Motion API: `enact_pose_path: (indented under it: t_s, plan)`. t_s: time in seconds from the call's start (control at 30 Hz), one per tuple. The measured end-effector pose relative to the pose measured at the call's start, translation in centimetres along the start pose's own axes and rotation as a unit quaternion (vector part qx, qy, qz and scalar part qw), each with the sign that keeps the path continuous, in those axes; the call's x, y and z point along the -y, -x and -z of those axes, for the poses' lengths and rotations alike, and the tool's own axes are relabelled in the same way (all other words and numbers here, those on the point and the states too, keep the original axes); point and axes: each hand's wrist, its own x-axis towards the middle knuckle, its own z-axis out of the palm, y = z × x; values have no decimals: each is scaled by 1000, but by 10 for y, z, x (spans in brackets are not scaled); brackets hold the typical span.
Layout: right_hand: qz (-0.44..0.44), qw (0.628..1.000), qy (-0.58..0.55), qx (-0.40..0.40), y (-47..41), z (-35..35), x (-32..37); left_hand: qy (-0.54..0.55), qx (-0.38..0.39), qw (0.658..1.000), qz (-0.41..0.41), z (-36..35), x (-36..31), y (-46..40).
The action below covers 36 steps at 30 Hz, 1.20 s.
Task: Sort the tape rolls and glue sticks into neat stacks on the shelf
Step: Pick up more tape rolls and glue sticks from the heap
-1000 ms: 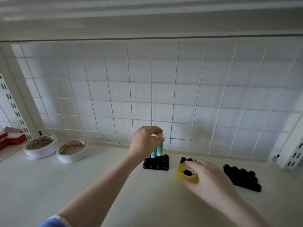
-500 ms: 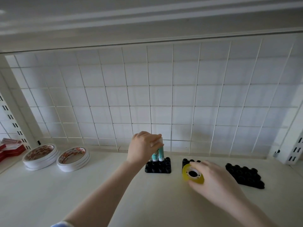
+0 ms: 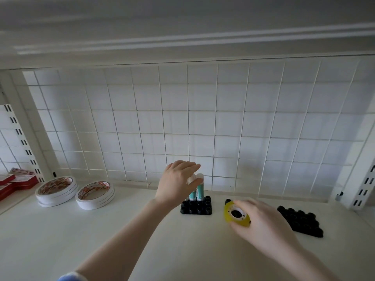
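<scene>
A shop or stockroom display bay, judging by its fittings. A white wire grid panel (image 3: 203, 128) forms the back wall of a white shelf (image 3: 101, 230), with another shelf's underside close overhead. On both sides of the grid stand white slotted uprights (image 3: 19, 131), the kind that take adjustable shelf brackets. Stationery stock sits in groups below the grid: two stacks of white tape rolls (image 3: 56, 190) near its left end, red flat packs (image 3: 12, 183) further left beyond the upright, and black studded holder trays (image 3: 196, 206) below its middle and right, one holding upright glue sticks (image 3: 199, 187).
</scene>
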Motion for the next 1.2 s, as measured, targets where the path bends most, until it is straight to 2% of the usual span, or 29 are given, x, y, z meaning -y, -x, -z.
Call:
enact_pose_path:
  t_s: [0.2, 0.33, 0.5, 0.67, 0.83, 1.2]
  plan:
    - [12, 1000, -16, 9, -6, 0, 14, 22, -79, 996, 23, 33, 11, 15]
    - [37, 999, -33, 10, -14, -7, 36, -16, -112, 992, 58, 59, 39, 44]
    - [73, 996, -48, 17, -29, -28, 69, -77, -92, 983, 142, 86, 76, 92]
    - [87, 995, -37, 26, -53, -54, 100, -109, -65, 973, 193, 103, 95, 127]
    - [87, 995, -36, 32, -81, -86, 119, -96, -37, 966, 239, 100, 103, 156]
    - [109, 993, 51, 7, -100, -115, 133, -46, -47, 958, 280, 93, 106, 158]
